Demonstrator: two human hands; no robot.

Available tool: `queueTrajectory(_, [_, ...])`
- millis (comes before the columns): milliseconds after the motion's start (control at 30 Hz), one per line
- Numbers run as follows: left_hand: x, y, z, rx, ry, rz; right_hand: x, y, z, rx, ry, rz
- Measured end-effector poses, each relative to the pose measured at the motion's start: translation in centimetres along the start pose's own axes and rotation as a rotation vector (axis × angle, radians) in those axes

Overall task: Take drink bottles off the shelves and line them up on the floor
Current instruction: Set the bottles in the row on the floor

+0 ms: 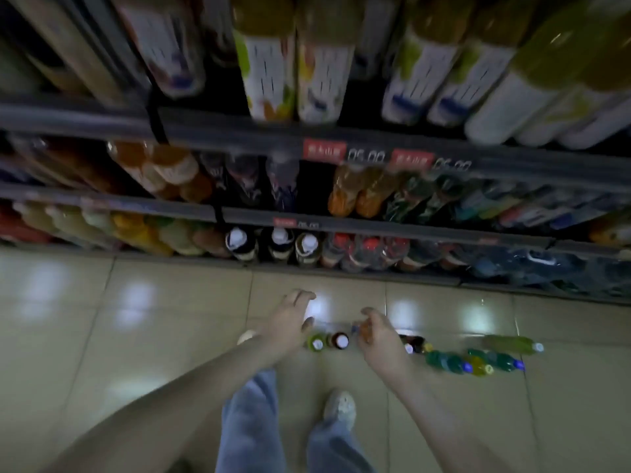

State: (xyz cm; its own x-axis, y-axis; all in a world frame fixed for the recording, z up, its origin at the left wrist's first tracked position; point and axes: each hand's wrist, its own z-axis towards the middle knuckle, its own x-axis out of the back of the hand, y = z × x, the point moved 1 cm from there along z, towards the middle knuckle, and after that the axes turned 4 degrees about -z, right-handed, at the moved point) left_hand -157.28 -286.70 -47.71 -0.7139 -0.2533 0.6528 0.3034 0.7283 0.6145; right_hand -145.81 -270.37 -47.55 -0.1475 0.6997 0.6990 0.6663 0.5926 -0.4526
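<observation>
A row of drink bottles stands on the tiled floor: a green one (316, 343), a brown one (339, 341), dark ones (414, 344), then green and yellow ones with blue caps (474, 364). One pale green bottle (512, 344) lies on its side behind the row. My right hand (377, 334) hovers over the row's middle, its fingers curled round a small orange bottle (362, 331) with a blue cap. Just left of the green bottle, my left hand (290, 319) hangs with loosely curled fingers and holds nothing.
Shelves (341, 138) packed with bottles rise in front of me; the bottom shelf (375, 230) holds white-capped dark bottles (280, 242) and red-capped ones (368, 249). My legs and one shoe (339, 407) are below the row. A pale cap (246, 336) shows beside my left forearm.
</observation>
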Motion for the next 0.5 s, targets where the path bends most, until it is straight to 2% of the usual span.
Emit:
queueTrajectory(100, [-6.9,-3.3,0.9,0.149,-0.005,-0.042,-5.3,6.1,1.2,-0.037,-0.096,-0.074])
queueTrajectory(233, [-14.8,-9.0,3.2,0.297,0.015,-0.133,-13.4,11.8,4.1,-0.094,-0.204,-0.040])
queueTrajectory(367, [-21.7,-15.8,6.6,0.347,0.016,-0.178,-23.3,14.7,10.2,0.011,-0.263,-0.083])
queueTrajectory(500, [-27.0,-22.4,9.5,0.369,0.014,-0.176,-31.8,16.3,17.5,0.123,-0.298,-0.340])
